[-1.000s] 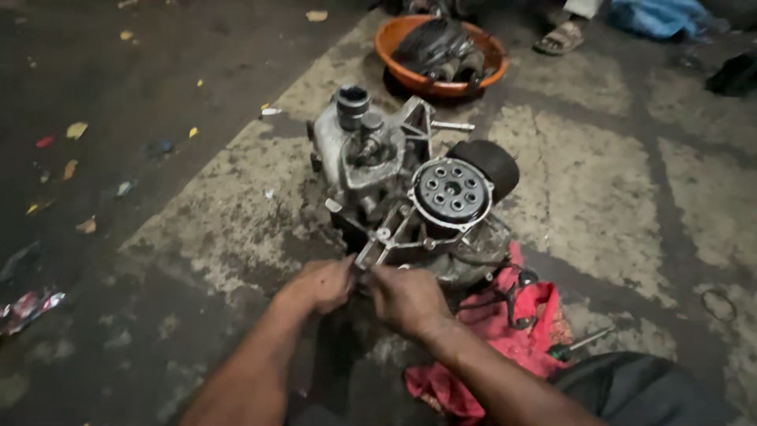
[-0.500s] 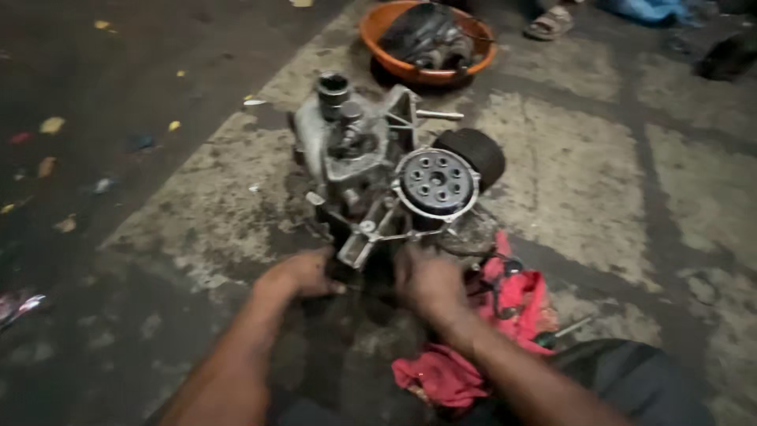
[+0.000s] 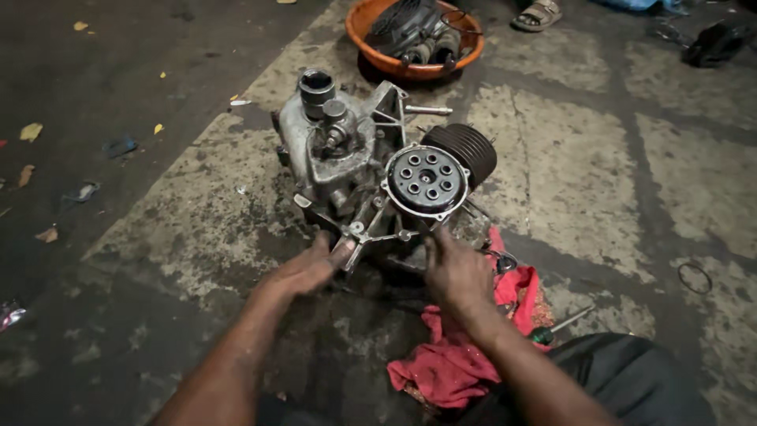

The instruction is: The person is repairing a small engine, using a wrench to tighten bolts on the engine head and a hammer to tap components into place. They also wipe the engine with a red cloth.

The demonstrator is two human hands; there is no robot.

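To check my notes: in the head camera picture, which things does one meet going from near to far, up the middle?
Crumpled red cloth → right hand → round perforated metal disc → orange round bowl of dark parts.
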